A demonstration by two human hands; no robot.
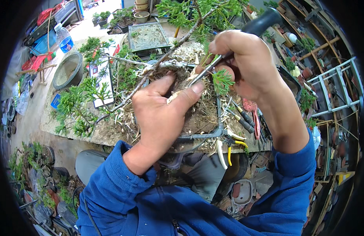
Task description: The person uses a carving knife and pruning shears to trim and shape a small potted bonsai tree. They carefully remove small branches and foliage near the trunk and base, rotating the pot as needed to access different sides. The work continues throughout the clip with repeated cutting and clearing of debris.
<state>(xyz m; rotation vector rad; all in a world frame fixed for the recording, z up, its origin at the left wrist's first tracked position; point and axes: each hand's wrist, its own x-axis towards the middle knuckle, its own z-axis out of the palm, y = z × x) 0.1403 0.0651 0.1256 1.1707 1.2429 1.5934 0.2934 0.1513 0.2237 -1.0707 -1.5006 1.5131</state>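
Note:
A juniper bonsai [152, 70] with bare, twisting branches and green sprays stands in a dark rectangular pot [201, 135] of soil. My left hand [160, 112] is closed round its trunk base, with the thumb laid along the stripped pale wood. In my right hand [248, 65], the fingers are wrapped round a carving chisel [262, 23] with a black handle and a narrow steel blade. That blade slants down to the wood close to my left thumb, and its very tip is hard to make out. Pale wood shavings lie over the soil and around the pot.
Pliers with white and yellow handles [222, 152] hang at the pot's near right corner. Beside them lie slim hand tools [244, 121] and red-handled scissors [256, 122]. Left are a phone [104, 92], a round grey pot [68, 70] and a water bottle [64, 38]. A tray [148, 36] sits behind.

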